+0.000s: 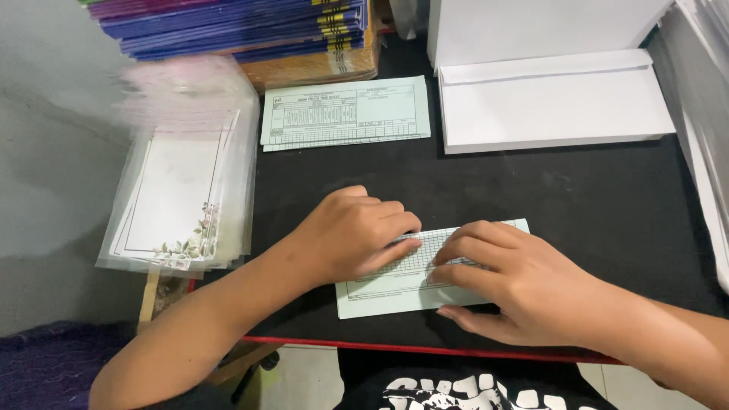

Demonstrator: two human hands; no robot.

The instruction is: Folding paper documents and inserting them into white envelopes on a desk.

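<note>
Left hand (351,235) and right hand (507,282) lie open, fingers flat on a green form (380,292), pinning it to the black table (592,197). A form stack (345,112) and white envelopes (550,102) wait beyond, within reach

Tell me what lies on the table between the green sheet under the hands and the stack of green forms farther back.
Nothing: the head view shows only bare black table between the green sheet and the stack of green forms.

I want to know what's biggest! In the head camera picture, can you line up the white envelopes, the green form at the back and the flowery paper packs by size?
1. White envelopes.
2. Flowery paper packs, close behind; the nearer position makes this unsure.
3. Green form at the back, smallest.
</note>
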